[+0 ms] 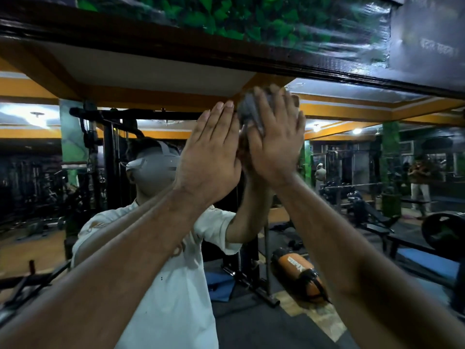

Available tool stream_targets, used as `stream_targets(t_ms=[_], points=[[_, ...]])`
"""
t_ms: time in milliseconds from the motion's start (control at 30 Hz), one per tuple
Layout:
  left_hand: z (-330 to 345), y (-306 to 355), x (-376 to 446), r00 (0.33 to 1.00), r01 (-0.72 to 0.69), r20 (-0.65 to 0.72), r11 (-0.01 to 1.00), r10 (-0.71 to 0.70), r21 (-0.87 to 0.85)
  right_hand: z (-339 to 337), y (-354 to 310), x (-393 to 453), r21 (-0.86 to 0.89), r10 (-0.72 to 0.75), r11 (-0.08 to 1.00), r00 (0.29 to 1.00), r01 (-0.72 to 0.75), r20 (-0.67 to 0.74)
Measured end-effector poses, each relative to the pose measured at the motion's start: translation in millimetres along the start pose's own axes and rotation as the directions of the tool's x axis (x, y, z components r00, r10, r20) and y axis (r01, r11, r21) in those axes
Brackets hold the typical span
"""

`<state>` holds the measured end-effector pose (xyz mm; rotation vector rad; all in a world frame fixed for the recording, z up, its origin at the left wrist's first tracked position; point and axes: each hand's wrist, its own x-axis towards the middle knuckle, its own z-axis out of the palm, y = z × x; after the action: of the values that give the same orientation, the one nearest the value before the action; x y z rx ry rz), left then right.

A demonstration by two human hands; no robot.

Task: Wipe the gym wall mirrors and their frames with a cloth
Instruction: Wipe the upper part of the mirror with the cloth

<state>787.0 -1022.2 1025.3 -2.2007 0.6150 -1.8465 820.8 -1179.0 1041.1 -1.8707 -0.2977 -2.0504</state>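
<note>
A large wall mirror (352,172) fills the view, and a dark glossy frame (176,50) runs along its top. My right hand (274,144) presses a crumpled grey cloth (247,107) flat against the glass just below the frame. My left hand (210,157) lies flat on the mirror beside it, fingers straight and together, holding nothing. Both arms reach up from the lower corners. The cloth is mostly hidden behind my right fingers.
The mirror reflects me in a white shirt (176,285), a black cable machine (113,152), weight benches (372,217), an orange punch bag (299,278) on the floor and a person standing far right (420,182). A green leaf mural (239,18) sits above the frame.
</note>
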Motion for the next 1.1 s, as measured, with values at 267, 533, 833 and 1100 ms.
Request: stream_targets(t_ms=[267, 533, 833, 1100], points=[[-2.8, 1.7, 0.3, 0.999, 0.025, 0.022, 1.000, -0.025, -0.008, -0.2, 7.3, 14.0, -0.007, 0.094, 0.996, 0.995, -0.094, -0.017], [-17.4, -3.4, 1.6, 0.998, 0.060, -0.016, 0.987, -0.063, -0.151, -0.3, 12.5, 24.9, 0.018, 0.135, 0.991, 0.991, -0.135, -0.005], [-31.9, -19.7, 2.8, 0.990, 0.125, 0.072, 0.989, -0.119, -0.083, -5.3, 4.1, 30.9, -0.007, 0.077, 0.997, 0.996, -0.076, 0.048], [-40.0, -44.5, -0.8, 0.995, 0.092, 0.044, 0.994, -0.090, -0.051, -1.0, -11.8, 23.8, 0.032, -0.083, 0.996, 0.994, 0.081, 0.070]])
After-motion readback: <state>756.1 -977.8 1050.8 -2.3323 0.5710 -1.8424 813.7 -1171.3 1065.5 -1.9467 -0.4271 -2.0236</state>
